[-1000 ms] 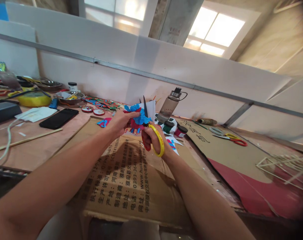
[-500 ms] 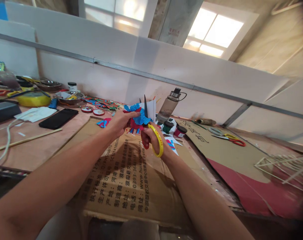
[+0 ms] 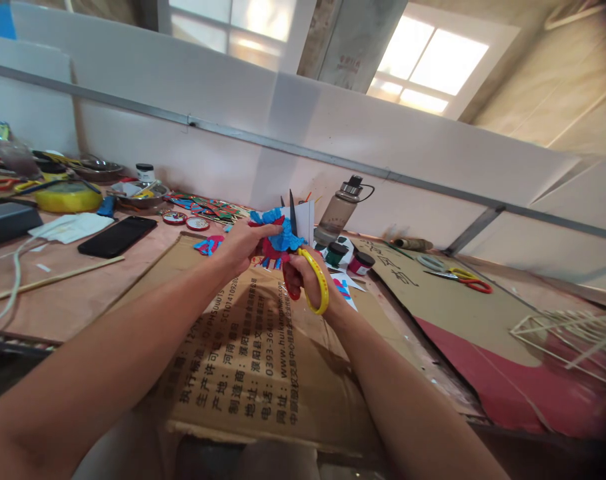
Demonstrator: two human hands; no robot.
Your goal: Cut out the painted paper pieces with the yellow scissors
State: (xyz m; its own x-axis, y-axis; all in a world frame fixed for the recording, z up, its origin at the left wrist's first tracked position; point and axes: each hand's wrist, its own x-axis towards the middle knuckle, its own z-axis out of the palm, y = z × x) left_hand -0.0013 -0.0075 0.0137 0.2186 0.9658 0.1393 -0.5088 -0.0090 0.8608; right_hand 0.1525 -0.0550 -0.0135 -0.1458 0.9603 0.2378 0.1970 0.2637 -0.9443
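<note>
My left hand [image 3: 243,244] pinches a crinkled blue and red paper piece [image 3: 289,238] with a white paper part behind it. Scissors [image 3: 313,283] with one yellow and one red handle are in my right hand [image 3: 303,272], its fingers through the loops. Their dark blades [image 3: 293,213] point up and stand apart, close against the blue paper. Whether the blades touch the paper's edge I cannot tell. Both hands are above a printed cardboard sheet [image 3: 223,360]. A smaller blue and red paper piece [image 3: 210,245] lies to the left of my left hand.
A grey bottle [image 3: 340,210] stands behind, near paint jars [image 3: 361,263]. To the right lie more scissors [image 3: 460,279] and a thin stick frame [image 3: 557,333]. On the left are a phone [image 3: 117,237], a yellow tape roll [image 3: 67,197] and a metal bowl [image 3: 140,193].
Both hands, the paper and the scissors have shifted very slightly to the right. The grips look the same, and the blades remain apart.
</note>
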